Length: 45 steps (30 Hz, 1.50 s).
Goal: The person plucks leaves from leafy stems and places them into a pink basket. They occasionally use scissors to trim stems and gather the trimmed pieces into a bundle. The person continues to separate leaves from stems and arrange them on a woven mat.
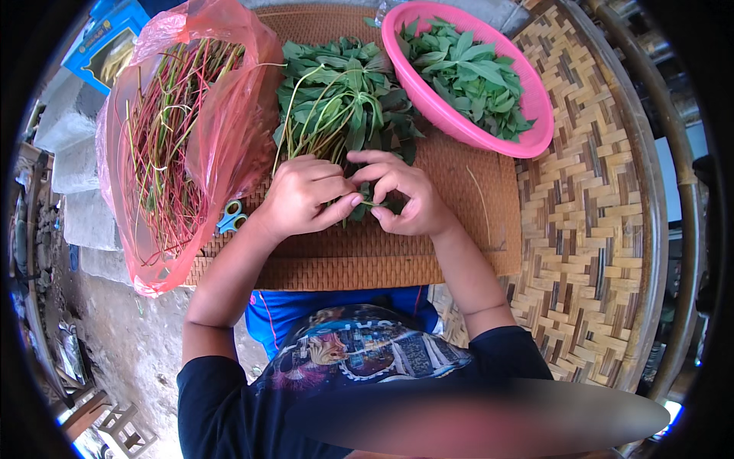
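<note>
My left hand (pixel 309 195) is closed on a thin green leaf stem, just below a bunch of leafy stems (pixel 338 109) lying on a woven rattan surface (pixel 367 269). Close on its right, my right hand (pixel 401 195) pinches the same stem between thumb and finger. Dark green leaves show below and between the hands. A pink plastic basket (pixel 401 69) at the upper right holds picked green leaves (pixel 470 69). On the left, a red translucent plastic bag (pixel 229 137) holds many bare red and green stems (pixel 166 137).
Blue-handled scissors (pixel 231 217) lie between the bag and my left wrist. A loose thin stem (pixel 480 198) rests on the rattan at right. Woven bamboo matting (pixel 579 229) extends rightward. A blue box (pixel 109 43) stands at upper left, near concrete steps (pixel 89 218).
</note>
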Available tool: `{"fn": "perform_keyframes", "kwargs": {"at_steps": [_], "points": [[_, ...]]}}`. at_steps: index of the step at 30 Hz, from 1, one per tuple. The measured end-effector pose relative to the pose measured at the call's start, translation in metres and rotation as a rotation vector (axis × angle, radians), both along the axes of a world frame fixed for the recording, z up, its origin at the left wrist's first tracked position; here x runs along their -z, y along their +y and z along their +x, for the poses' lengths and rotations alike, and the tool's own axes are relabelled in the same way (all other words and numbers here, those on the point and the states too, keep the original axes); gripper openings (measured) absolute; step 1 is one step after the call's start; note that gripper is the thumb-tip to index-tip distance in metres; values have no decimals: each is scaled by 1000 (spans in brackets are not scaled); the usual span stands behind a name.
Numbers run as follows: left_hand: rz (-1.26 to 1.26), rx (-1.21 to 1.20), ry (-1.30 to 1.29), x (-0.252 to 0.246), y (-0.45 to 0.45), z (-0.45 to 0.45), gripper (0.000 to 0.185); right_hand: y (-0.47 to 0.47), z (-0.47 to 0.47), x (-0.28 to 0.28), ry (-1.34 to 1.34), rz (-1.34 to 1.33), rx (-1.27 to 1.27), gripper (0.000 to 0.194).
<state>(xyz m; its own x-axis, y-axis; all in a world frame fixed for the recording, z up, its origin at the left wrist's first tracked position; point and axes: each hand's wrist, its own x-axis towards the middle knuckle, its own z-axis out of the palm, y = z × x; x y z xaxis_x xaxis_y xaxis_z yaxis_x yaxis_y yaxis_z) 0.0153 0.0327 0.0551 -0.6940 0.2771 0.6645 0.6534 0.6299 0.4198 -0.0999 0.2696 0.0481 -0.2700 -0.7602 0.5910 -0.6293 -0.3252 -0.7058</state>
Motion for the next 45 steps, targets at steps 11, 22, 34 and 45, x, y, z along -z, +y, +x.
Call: {"fn": "perform_keyframes", "kwargs": {"at_steps": [11, 22, 34, 45], "points": [[-247, -389, 138, -2, 0, -5, 13, -4, 0, 9, 198, 43, 323, 28], [-128, -345, -23, 15, 19, -2, 21, -9, 3, 12, 181, 55, 538, 31], [40, -190, -65, 17, 11, -9, 14, -9, 8, 5, 538, 68, 547, 25], [908, 37, -387, 35, -2, -21, 17, 17, -22, 5, -67, 123, 239, 8]]}}
